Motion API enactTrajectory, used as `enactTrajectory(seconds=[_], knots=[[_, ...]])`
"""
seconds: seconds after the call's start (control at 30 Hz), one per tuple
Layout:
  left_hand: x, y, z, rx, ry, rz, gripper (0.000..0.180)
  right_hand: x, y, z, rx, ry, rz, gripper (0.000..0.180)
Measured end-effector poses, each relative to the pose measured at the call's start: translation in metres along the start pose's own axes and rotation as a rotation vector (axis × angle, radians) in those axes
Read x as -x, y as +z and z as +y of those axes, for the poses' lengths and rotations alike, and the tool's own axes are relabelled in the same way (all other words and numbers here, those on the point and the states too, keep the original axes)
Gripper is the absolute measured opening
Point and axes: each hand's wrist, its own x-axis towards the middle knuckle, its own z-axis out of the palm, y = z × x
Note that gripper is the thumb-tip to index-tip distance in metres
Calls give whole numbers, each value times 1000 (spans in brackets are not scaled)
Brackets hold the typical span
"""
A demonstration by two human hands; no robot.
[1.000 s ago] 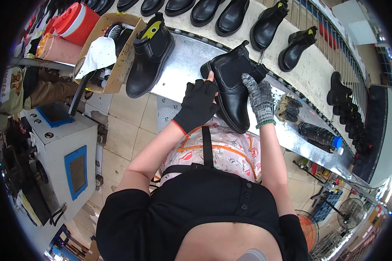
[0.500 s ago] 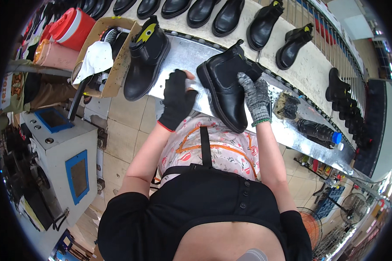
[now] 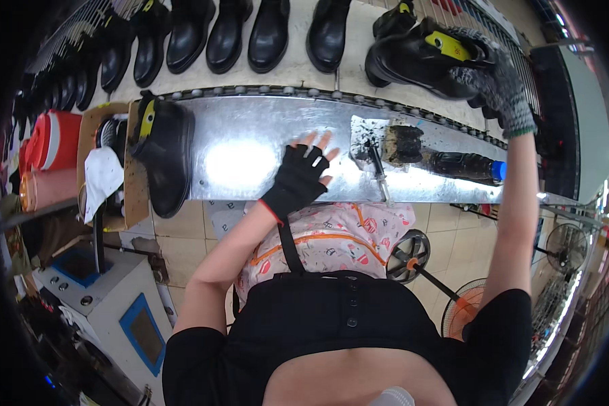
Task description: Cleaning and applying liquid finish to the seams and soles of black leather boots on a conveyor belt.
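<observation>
At the far right, over the pale conveyor [image 3: 352, 68], my right hand [image 3: 511, 95], in a grey knitted glove, grips a black ankle boot [image 3: 406, 59] with a yellow-green lining. The boot lies tilted on its side, in front of another boot [image 3: 394, 21]; whether its sole rests on the conveyor I cannot tell. My left hand [image 3: 299, 174], in a black fingerless glove, is spread over the metal worktop [image 3: 243, 128] and holds nothing. To its left a black boot [image 3: 169, 159] stands beside a cardboard box [image 3: 139, 193].
Several black boots [image 3: 267, 40] line the conveyor behind a roller chain [image 3: 271, 91]. Right of my left hand are a thin black-handled tool [image 3: 379, 169], a dark crusted block [image 3: 404, 144] and a dark bottle [image 3: 460, 166] with a blue cap. Red jugs [image 3: 64, 142] stand left.
My right hand has carried the boot from in front of me to the far right, over the conveyor. My left fingers have spread over the worktop. The whole view has turned rightward.
</observation>
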Motion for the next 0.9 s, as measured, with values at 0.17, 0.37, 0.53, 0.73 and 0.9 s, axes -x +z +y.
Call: enactTrajectory(seconds=[0.17, 0.37, 0.53, 0.73, 0.9], knots=[[-33, 33, 0, -45, 221, -137, 73, -21, 21, 77, 114, -75, -403, 51], [-50, 27, -13, -77, 247, -400, 83, -14, 102, 177, 159, -213, -397, 59], [-48, 9, -24, -116, 280, -415, 79, -36, 41, 113, 231, 502, -715, 50], [-81, -4, -33, 41, 245, -350, 58, 2, -16, 19, 209, 577, -608, 62], [-141, 7, -72, 231, 142, 106, 58, 118, 31, -83, -292, 342, -911, 43]])
